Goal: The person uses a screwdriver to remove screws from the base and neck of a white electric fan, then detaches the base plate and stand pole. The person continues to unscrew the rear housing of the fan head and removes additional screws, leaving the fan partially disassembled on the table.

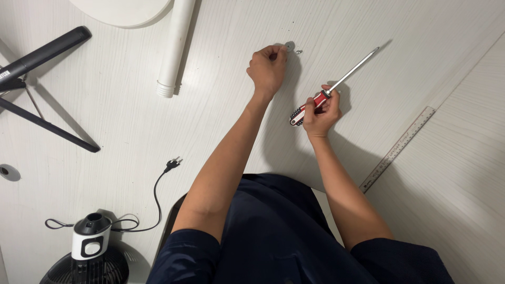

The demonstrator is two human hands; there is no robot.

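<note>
While pinched, washer [290, 46] at left-hand fingers' [278, 51] tips.

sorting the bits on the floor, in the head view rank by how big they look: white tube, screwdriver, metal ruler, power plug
1. white tube, though its top runs out of frame
2. metal ruler and screwdriver, held in the right hand: lengths look alike, unsure
3. power plug, smallest

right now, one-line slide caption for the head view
Left hand pinches a small washer beside a screw on the white floor; right hand holds a red-handled screwdriver.
</note>
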